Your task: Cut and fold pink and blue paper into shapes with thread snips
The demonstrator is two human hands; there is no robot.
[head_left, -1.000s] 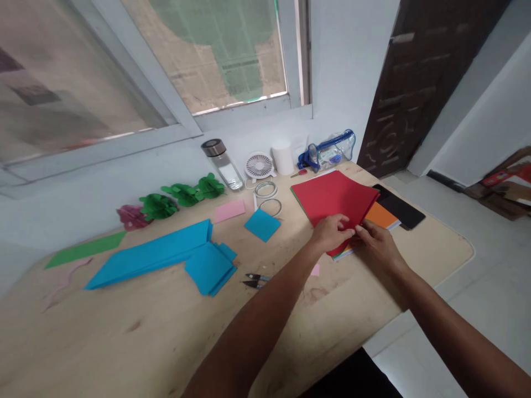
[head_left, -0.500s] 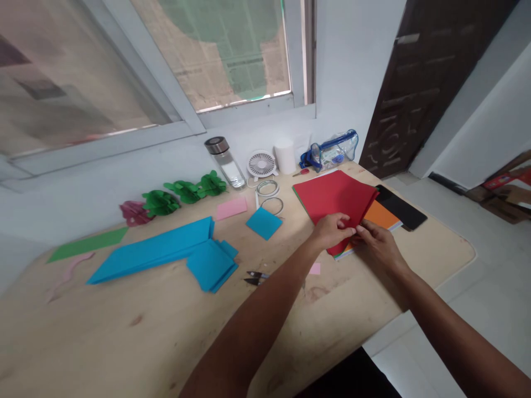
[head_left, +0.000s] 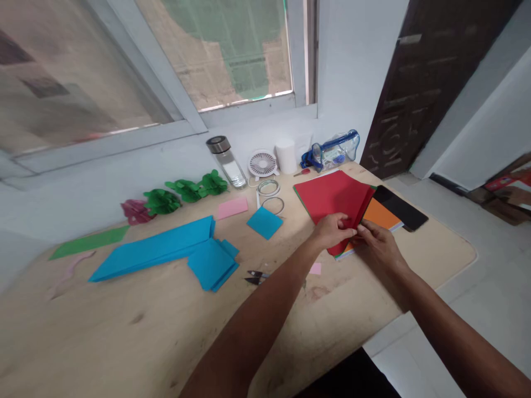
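Note:
A stack of red paper (head_left: pixel 329 193) lies at the right of the table, its right edge lifted and curled. My left hand (head_left: pixel 332 229) rests on the near part of the red sheets, fingers closed at the raised edge. Just right of it, my right hand (head_left: pixel 377 237) pinches the near right corner of the red paper. Green sheets show as a thin edge under the red. Orange paper (head_left: pixel 382 214) peeks out beneath, beside a black phone-like slab (head_left: pixel 402 207). How many sheets are pinched I cannot tell.
Blue folded paper (head_left: pixel 153 249) and blue squares (head_left: pixel 211 265) lie left, with dark-bladed snips (head_left: pixel 255 277) near my left forearm. Along the wall stand a glass bottle (head_left: pixel 228 163), a small fan (head_left: pixel 263 163), green paper shapes (head_left: pixel 186 190) and a clear pouch (head_left: pixel 336 152). Tape rolls (head_left: pixel 269 188) lie mid-table.
The right edge of the red paper has curled up and leftward, showing more of the orange paper and black slab. Both hands stay in nearly the same place.

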